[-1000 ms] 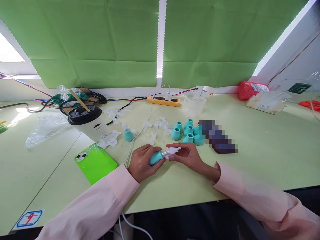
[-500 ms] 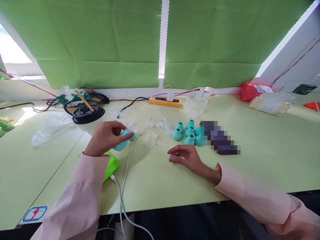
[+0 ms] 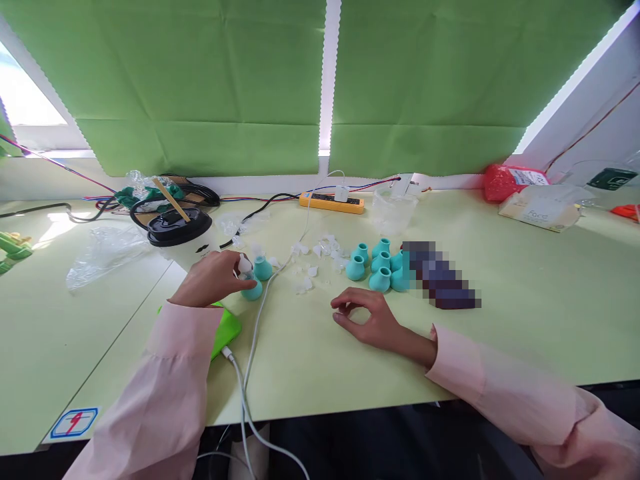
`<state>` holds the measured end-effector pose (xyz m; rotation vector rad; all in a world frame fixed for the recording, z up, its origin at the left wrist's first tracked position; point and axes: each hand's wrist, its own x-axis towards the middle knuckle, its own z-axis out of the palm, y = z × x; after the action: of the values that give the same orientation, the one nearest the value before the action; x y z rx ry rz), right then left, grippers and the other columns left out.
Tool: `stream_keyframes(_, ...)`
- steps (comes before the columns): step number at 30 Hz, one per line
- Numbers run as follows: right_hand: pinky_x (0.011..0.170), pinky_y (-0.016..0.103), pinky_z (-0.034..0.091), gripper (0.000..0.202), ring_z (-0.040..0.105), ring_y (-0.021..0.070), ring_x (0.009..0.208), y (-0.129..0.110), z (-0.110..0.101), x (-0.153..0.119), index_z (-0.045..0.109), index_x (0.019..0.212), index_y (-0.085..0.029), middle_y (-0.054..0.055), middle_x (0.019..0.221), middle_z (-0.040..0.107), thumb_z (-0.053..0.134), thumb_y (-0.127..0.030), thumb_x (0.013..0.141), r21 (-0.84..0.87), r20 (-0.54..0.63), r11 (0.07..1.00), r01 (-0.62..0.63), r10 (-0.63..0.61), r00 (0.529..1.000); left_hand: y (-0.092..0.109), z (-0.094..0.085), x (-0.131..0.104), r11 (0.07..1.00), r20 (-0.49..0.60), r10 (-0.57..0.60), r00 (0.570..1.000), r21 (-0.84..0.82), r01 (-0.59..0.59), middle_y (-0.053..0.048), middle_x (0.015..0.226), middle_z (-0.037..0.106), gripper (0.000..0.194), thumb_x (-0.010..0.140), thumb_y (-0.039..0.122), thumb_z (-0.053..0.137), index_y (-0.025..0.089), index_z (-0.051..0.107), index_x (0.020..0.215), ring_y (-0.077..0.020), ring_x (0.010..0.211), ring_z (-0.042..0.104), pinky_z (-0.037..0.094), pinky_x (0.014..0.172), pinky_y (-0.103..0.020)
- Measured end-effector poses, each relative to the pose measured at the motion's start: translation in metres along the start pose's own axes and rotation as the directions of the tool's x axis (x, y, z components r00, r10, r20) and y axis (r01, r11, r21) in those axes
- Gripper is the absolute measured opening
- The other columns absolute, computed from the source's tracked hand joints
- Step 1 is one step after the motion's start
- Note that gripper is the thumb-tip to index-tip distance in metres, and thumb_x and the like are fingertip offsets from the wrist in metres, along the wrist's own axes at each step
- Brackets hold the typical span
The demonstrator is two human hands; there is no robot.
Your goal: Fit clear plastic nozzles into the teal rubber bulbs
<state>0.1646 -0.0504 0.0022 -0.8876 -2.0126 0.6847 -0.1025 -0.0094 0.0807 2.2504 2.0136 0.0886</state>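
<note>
Two teal bulbs stand side by side at my left: my left hand (image 3: 213, 279) pinches the near bulb (image 3: 251, 289) by its white tip, fingers closed on it, and it stands upright on the table (image 3: 525, 313) touching or just beside the other bulb (image 3: 262, 268), which is slightly farther away. My right hand (image 3: 367, 319) rests on the table to the right, fingers loosely curled and apart, holding nothing. Between my hands a white cable (image 3: 260, 313) runs from the near edge toward the far orange power strip (image 3: 333, 202). Small clear plastic caps (image 3: 313, 257) lie scattered beyond the cable. Farther right sits a cluster of teal bulbs (image 3: 377, 263) against a blurred dark patch. Under my left wrist lies a green phone (image 3: 225, 328), partly hidden by my sleeve. A white cup with a black lid (image 3: 173, 230) stands just beyond my left hand.
</note>
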Motion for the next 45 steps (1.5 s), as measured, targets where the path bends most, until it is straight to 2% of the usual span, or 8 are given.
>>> stream_keyframes(10, 0.099, 0.043, 0.025, 0.049, 0.016, 0.0246, 0.124, 0.013, 0.006, 0.006, 0.032, 0.122, -0.01, 0.014, 0.133, 0.023, 0.043, -0.03, 0.079, -0.45, 0.309, 0.87, 0.199, -0.058, 0.949, 0.006, -0.008, -0.014, 0.997, -0.313, -0.016, 0.95, -0.077, -0.009, -0.002, 0.083, 0.059, 0.061, 0.058, 0.058, 0.051, 0.024, 0.042, 0.107, -0.0189, 0.064, 0.055, 0.038, 0.051, -0.027)
stream_keyframes(12, 0.098, 0.043, 0.027, 0.047, 0.023, 0.0248, 0.122, 0.015, 0.006, 0.007, 0.035, 0.121, -0.011, 0.014, 0.13, 0.03, 0.042, -0.033, 0.079, -0.481, 0.327, 0.853, 0.202, -0.04, 0.944, 0.012, -0.007, -0.018, 0.993, -0.553, 0.05, 0.832, -0.063, -0.102, -0.003, 0.088, 0.058, 0.053, 0.061, 0.05, 0.054, 0.024, 0.043, 0.106, -0.0173, 0.066, 0.055, 0.04, 0.054, -0.028)
stream_keyframes(16, 0.094, 0.04, 0.034, 0.033, 0.038, 0.023, 0.112, 0.021, 0.008, 0.008, 0.047, 0.109, -0.011, 0.013, 0.116, 0.047, 0.041, -0.026, 0.08, -0.498, 0.265, 0.833, 0.239, -0.116, 0.957, 0.034, 0.012, -0.019, 0.918, -0.89, 0.335, 0.311, 0.233, -0.321, -0.004, 0.077, 0.056, 0.024, 0.065, 0.027, 0.058, 0.02, 0.051, 0.088, -0.0152, 0.066, 0.052, 0.041, 0.058, -0.027)
stream_keyframes(17, 0.091, 0.039, 0.037, 0.028, 0.042, 0.0219, 0.108, 0.023, 0.009, 0.009, 0.05, 0.105, -0.012, 0.012, 0.109, 0.051, 0.04, -0.023, 0.081, -0.484, 0.249, 0.837, 0.256, -0.149, 0.957, 0.041, 0.02, -0.018, 0.872, -0.857, 0.435, 0.275, 0.325, -0.367, -0.002, 0.071, 0.056, 0.019, 0.067, 0.022, 0.057, 0.02, 0.052, 0.085, -0.0137, 0.062, 0.051, 0.04, 0.055, -0.025)
stream_keyframes(26, 0.075, 0.035, 0.046, 0.022, 0.049, 0.0191, 0.09, 0.028, 0.008, 0.013, 0.054, 0.096, -0.015, 0.01, 0.095, 0.054, 0.041, -0.013, 0.079, -0.474, 0.123, 0.854, 0.213, -0.175, 0.977, 0.08, 0.082, -0.009, 0.853, -0.268, 0.509, 0.818, 0.283, -0.438, -0.011, 0.096, 0.056, 0.028, 0.079, 0.018, 0.039, 0.018, 0.049, 0.105, -0.0223, 0.086, 0.052, 0.044, 0.062, -0.031)
stream_keyframes(33, 0.078, 0.037, 0.045, 0.023, 0.049, 0.0193, 0.093, 0.028, 0.007, 0.014, 0.056, 0.091, -0.016, 0.009, 0.096, 0.057, 0.037, -0.01, 0.08, -0.469, 0.188, 0.848, 0.249, -0.179, 0.966, 0.078, 0.07, -0.013, 0.898, -0.318, 0.344, 0.884, -0.165, -0.409, -0.007, 0.093, 0.059, 0.028, 0.077, 0.019, 0.04, 0.019, 0.051, 0.103, -0.0209, 0.088, 0.049, 0.043, 0.073, -0.034)
stream_keyframes(39, 0.064, 0.031, 0.048, 0.02, 0.054, 0.0164, 0.076, 0.032, 0.004, 0.015, 0.058, 0.086, -0.015, 0.007, 0.081, 0.058, 0.04, -0.009, 0.078, -0.425, 0.13, 0.883, 0.199, -0.158, 0.979, 0.083, 0.065, -0.02, 0.576, -0.096, 0.135, 0.986, -0.802, -0.157, -0.004, 0.092, 0.054, 0.027, 0.074, 0.033, 0.043, 0.02, 0.041, 0.098, -0.0108, 0.059, 0.055, 0.047, 0.042, -0.023)
stream_keyframes(45, 0.061, 0.031, 0.049, 0.015, 0.056, 0.0157, 0.069, 0.026, -0.001, 0.017, 0.06, 0.077, -0.014, 0.006, 0.074, 0.059, 0.047, -0.009, 0.073, -0.305, 0.02, 0.944, 0.128, -0.128, 0.992, 0.084, 0.07, -0.018, 0.454, 0.047, 0.158, 0.986, -0.89, -0.031, -0.002, 0.073, 0.055, 0.019, 0.064, 0.026, 0.054, 0.015, 0.05, 0.078, -0.0091, 0.054, 0.053, 0.049, 0.048, -0.023)
